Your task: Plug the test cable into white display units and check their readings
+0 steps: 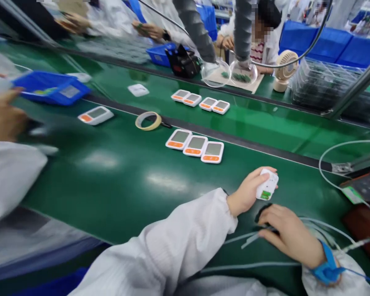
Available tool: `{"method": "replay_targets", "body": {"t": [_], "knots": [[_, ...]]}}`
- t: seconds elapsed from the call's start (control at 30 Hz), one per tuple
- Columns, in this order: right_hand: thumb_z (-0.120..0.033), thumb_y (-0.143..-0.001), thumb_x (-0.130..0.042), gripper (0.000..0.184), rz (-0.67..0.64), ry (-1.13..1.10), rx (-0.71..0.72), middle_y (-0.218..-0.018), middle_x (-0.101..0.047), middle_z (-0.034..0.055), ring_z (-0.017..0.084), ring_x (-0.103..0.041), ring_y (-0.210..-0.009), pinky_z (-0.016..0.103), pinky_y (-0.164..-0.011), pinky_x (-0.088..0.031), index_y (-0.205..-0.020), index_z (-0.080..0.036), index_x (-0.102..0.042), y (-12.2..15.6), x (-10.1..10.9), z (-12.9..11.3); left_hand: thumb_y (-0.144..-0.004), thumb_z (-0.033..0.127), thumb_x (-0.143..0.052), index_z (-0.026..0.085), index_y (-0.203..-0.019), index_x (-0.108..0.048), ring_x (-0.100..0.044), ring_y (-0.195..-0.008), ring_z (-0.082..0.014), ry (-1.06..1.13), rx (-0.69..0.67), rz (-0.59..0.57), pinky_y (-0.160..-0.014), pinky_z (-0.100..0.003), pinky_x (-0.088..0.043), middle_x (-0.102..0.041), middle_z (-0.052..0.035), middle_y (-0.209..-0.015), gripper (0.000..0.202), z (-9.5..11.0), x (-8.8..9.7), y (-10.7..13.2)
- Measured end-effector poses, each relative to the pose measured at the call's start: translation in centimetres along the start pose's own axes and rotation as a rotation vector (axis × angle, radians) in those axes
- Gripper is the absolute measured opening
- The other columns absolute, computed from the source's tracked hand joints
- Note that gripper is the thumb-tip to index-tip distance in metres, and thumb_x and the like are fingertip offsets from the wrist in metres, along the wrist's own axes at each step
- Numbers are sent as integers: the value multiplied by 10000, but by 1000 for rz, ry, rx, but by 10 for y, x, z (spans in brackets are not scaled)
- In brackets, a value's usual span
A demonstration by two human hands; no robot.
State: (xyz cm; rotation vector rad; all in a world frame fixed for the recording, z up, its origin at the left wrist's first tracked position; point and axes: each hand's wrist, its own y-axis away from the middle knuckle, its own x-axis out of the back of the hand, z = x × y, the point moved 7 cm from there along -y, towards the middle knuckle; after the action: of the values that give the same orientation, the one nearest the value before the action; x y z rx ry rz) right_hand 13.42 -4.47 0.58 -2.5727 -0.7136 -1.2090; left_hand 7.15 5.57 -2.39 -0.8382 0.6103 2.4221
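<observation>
The left hand (248, 192) was clamped on the white device (267, 185), lifted just above the green belt (126, 181) at the near right. It looked light, a stiff plastic shell, smooth and likely a bit slippery. The long side edges seemed the safest hold, which is where the fingers sat. It was a small rounded white casing with a green and red patch at its lower end. The right hand (288, 234), with a blue wrist strap (327, 267), lay just below it over a dark object (263, 213); gripping or resting, I couldn't tell. Three similar units (195, 146) lay further up the belt.
</observation>
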Motion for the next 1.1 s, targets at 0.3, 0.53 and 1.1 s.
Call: {"method": "replay_targets", "body": {"t": [0.3, 0.53, 1.1], "knots": [[7, -724, -524, 282, -20, 251, -295, -961, -598, 43, 238, -541, -914, 383, -825, -455, -891, -206, -602, 29, 44, 37, -706, 450, -744, 172, -1058, -628, -674, -765, -214, 39, 2, 50, -597, -281, -500, -660, -60, -937, 463, 5, -1, -1], [-66, -869, -523, 136, 263, 528, -367, -828, -599, 49, 244, -563, -799, 380, -735, -459, -854, -188, -580, 28, 50, 43, -693, 460, -744, 171, -1058, -625, -667, -769, -214, 40, -26, 78, -579, -276, -490, -653, -62, -957, 480, 5, 0, 0], [-191, -1026, -411, 218, 543, 90, -89, -969, -686, 64, 186, -657, -841, 328, -780, -546, -1120, -202, -607, 10, 29, 16, -789, 447, -666, 167, -1157, -597, -627, -832, -195, 122, -94, 57, -742, -299, -469, -680, -104, -1067, 468, 3, 2, 1]]}}
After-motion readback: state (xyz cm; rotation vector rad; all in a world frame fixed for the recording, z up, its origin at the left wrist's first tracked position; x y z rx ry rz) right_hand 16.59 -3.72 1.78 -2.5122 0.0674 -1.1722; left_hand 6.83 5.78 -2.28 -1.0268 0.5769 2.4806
